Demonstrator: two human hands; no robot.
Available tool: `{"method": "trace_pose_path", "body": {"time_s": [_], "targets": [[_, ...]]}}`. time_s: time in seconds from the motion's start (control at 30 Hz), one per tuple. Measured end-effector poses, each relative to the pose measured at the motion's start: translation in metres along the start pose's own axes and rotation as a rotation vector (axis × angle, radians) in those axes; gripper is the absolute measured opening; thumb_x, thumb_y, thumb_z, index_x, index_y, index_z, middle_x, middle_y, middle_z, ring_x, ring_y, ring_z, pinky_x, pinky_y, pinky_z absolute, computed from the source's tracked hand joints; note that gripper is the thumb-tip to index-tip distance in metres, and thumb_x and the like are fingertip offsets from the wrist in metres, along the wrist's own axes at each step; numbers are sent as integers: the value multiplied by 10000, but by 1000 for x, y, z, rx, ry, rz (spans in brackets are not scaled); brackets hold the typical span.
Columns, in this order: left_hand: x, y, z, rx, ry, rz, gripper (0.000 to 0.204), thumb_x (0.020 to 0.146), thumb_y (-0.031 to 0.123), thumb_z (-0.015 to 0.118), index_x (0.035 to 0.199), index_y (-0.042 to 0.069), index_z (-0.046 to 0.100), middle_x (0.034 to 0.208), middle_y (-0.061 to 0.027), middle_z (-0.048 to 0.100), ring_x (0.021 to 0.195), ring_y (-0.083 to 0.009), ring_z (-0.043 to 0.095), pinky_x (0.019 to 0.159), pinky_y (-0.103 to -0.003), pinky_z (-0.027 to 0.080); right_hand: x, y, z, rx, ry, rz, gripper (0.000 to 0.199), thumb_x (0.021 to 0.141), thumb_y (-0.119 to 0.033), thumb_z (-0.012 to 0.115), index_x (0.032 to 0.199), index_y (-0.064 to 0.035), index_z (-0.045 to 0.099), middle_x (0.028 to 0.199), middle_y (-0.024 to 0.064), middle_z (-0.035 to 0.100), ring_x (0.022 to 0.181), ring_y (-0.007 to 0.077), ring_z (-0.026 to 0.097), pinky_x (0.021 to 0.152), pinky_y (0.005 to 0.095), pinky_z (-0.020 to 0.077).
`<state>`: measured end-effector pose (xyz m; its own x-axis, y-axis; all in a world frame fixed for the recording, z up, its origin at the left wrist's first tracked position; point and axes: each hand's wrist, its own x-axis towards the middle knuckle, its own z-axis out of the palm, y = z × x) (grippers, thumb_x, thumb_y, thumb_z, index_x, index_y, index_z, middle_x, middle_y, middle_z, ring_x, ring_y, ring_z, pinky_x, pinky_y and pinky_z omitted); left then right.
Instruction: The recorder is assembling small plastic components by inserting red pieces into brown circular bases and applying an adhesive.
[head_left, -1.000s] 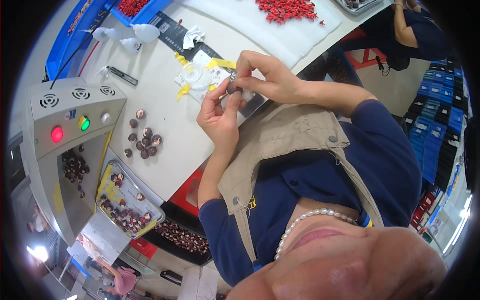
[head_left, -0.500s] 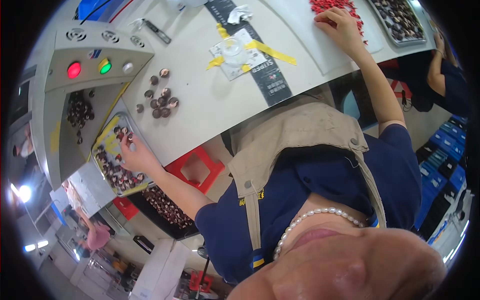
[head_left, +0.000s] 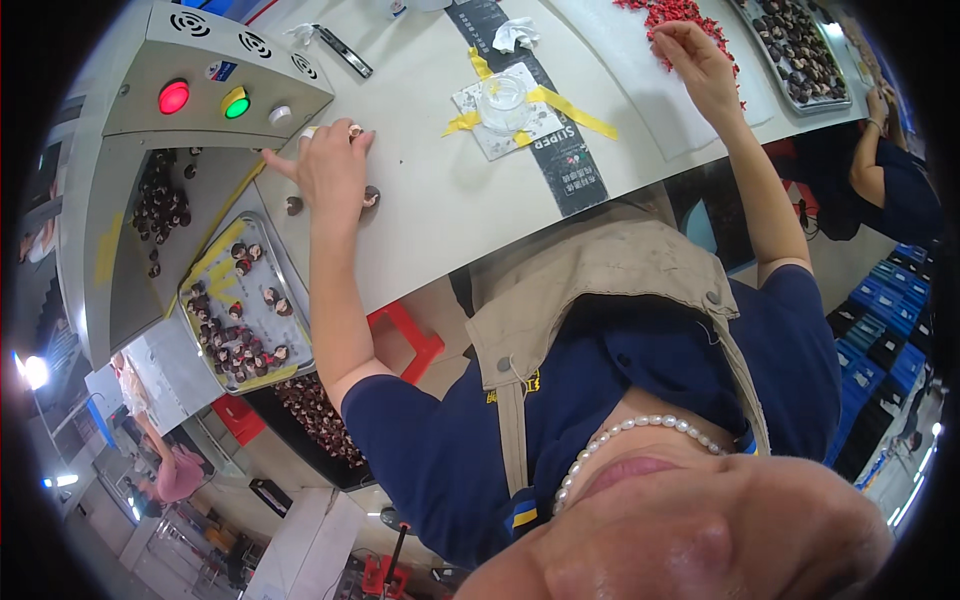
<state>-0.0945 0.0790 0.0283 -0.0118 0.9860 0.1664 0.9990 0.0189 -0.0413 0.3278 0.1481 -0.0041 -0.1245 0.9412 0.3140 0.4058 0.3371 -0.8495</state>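
My left hand (head_left: 335,165) lies over the small dark round pieces on the table, with its thumb out to the side and fingers spread. One brown-and-pale piece (head_left: 355,130) shows at its fingertips. Two more, a dark piece (head_left: 371,196) and another piece (head_left: 293,205), lie on either side of the wrist; any under the palm are hidden. My right hand (head_left: 703,75) hovers at a heap of small red pieces (head_left: 672,12) on a white sheet (head_left: 640,110). Its thumb and fingertips are drawn together, and what they hold is too small to make out.
A grey machine (head_left: 200,80) with lit buttons holds dark pieces in its opening. Beside it is a metal tray (head_left: 285,335) of similar pieces; another full tray (head_left: 805,100) stands far right. A clear round dish (head_left: 503,100) is taped down mid-table. A co-worker's arm (head_left: 872,150) shows at right.
My left hand has moved from the near-left tray up to the pieces on the table, covering most of them. Several pieces now lie apart in the tray's upper part. My right hand stays by the red pieces.
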Motion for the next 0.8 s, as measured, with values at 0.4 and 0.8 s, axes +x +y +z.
{"method": "trace_pose_path", "body": {"time_s": [0.4,0.8], "targets": [[-39,63,2,-1652,88,-201,252,869,37,594,1115,-20,577,1061,-128,605,917,-115,579,758,-232,500,-9,-47,34,390,-203,248,133,909,-173,580,947,-49,611,767,5,619,715,65,569,633,206,431],[-84,121,14,-2113,-283,-388,330,879,65,586,1196,-4,530,1101,-135,610,879,-92,593,719,-203,512,0,-87,95,11,-261,-58,145,892,-181,597,871,-39,613,827,6,573,765,80,512,699,248,416]]}}
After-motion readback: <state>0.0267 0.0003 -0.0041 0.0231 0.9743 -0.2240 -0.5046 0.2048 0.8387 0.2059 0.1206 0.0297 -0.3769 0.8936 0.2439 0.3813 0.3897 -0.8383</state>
